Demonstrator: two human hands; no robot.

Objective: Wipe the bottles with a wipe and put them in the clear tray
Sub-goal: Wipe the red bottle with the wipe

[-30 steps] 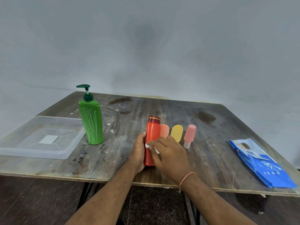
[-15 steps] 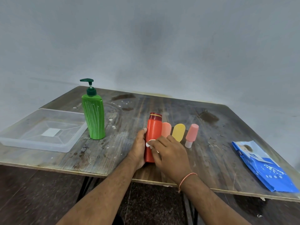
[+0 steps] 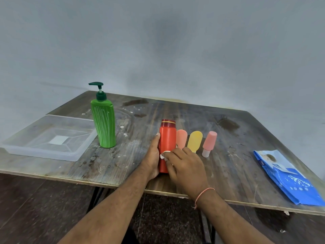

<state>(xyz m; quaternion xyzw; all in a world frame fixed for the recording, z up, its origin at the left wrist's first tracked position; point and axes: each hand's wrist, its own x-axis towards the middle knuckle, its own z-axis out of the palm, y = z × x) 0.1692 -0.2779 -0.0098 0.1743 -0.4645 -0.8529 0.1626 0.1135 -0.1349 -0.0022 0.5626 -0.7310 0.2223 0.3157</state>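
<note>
Head cam: my left hand [image 3: 152,156] is gripping the red bottle [image 3: 167,138] upright on the bench [image 3: 123,155]; right hand [image 3: 186,166] is pinching a white wipe [image 3: 163,154] against it.

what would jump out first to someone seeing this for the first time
Probably the tall orange-red plastic bottle at the table's front centre: the left hand grips its side while the right hand presses a small white wipe against it. Next, the upright green pump bottle at left, beside the clear plastic tray.
</note>
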